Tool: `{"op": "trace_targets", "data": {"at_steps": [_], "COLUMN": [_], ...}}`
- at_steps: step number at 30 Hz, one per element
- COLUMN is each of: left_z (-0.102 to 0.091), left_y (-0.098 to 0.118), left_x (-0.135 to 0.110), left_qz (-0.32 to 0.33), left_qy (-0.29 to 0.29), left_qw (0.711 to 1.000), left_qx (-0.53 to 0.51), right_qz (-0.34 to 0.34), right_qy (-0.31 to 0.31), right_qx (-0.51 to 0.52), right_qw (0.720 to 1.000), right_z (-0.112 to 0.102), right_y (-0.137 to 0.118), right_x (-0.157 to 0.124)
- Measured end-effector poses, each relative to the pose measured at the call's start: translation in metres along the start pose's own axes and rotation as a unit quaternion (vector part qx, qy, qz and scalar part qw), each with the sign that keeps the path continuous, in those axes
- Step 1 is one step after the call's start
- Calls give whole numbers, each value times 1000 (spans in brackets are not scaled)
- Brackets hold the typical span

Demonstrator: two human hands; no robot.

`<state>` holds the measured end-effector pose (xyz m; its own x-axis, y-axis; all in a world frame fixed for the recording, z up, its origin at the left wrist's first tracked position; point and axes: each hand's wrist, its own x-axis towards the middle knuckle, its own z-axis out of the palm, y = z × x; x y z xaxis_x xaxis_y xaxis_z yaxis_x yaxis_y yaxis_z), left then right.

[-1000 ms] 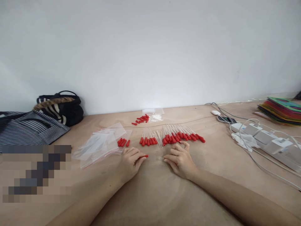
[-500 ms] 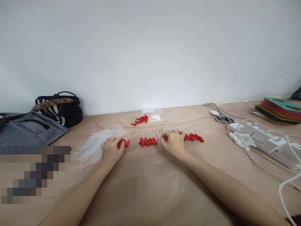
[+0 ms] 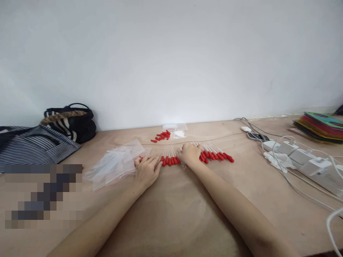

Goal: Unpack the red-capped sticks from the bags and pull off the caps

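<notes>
Thin pale sticks with red bulb-shaped ends lie fanned on the table, in a left group (image 3: 169, 161) and a right group (image 3: 215, 156). Beside the left group, my left hand (image 3: 147, 170) lies with fingers stretched out, its fingertips close to the outermost red ends. A few loose red pieces next to that hand are mostly covered. Between the groups, my right hand (image 3: 189, 154) has its fingers curled down around pale sticks (image 3: 183, 165), whose bare ends poke out below. The hand hides most of their length.
Loose red pieces (image 3: 163, 135) lie farther back beside a clear bag (image 3: 178, 132). Clear zip bags (image 3: 114, 162) spread at left, near a striped bag (image 3: 40, 144) and black bag (image 3: 84, 126). A power strip with chargers (image 3: 297, 155), cables and stacked coloured sheets (image 3: 320, 126) stand right.
My left hand has moved right from the loose red pieces to the left group's edge. My right hand has shifted slightly left, uncovering more red ends of the right group.
</notes>
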<state>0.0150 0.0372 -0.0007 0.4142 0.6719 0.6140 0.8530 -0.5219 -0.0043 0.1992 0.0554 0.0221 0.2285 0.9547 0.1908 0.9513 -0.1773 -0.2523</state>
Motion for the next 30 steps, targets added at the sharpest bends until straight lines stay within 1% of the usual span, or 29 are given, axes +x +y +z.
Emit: {"op": "trace_targets", "data": {"at_steps": [4, 6, 8, 10, 13, 15, 17, 19, 23, 26, 28, 30], "left_z": [4, 4, 4, 3, 1, 0, -1, 0, 3, 1, -5, -14], "left_y": [3, 3, 1, -1, -3, -3, -4, -4, -7, -10, -10, -6], "left_x": [8, 9, 9, 7, 6, 5, 5, 6, 9, 10, 8, 2], "left_qz": [-11, -11, -9, -6, -9, -14, -19, -25, -49, -81, -96, -84], "left_qy": [-46, -61, -67, -70, -62, -50, -41, -37, -34, -13, 31, 90], "left_qw": [999, 997, 997, 997, 998, 999, 999, 999, 998, 997, 995, 992], "left_qx": [-23, -35, -39, -38, -28, -15, -3, 2, -6, -11, -18, -29], "right_qz": [-7, -22, -53, -93, -147, -193, -238, -265, -274, -283, -291, -297], "right_qy": [-4, 11, 50, 107, 191, 229, 244, 246, 248, 251, 251, 261], "right_qx": [3, 12, 27, 40, 52, 62, 71, 77, 75, 80, 86, 88], "right_qw": [1000, 1000, 997, 989, 969, 952, 937, 929, 926, 922, 919, 914], "right_z": [-3, -6, -11, -14, -15, -12, -7, -1, 6, 7, 5, 2], "right_y": [3, 8, 15, 26, 47, 60, 69, 74, 71, 69, 69, 70], "right_x": [-4, -8, -16, -27, -48, -61, -72, -78, -81, -82, -83, -85]}}
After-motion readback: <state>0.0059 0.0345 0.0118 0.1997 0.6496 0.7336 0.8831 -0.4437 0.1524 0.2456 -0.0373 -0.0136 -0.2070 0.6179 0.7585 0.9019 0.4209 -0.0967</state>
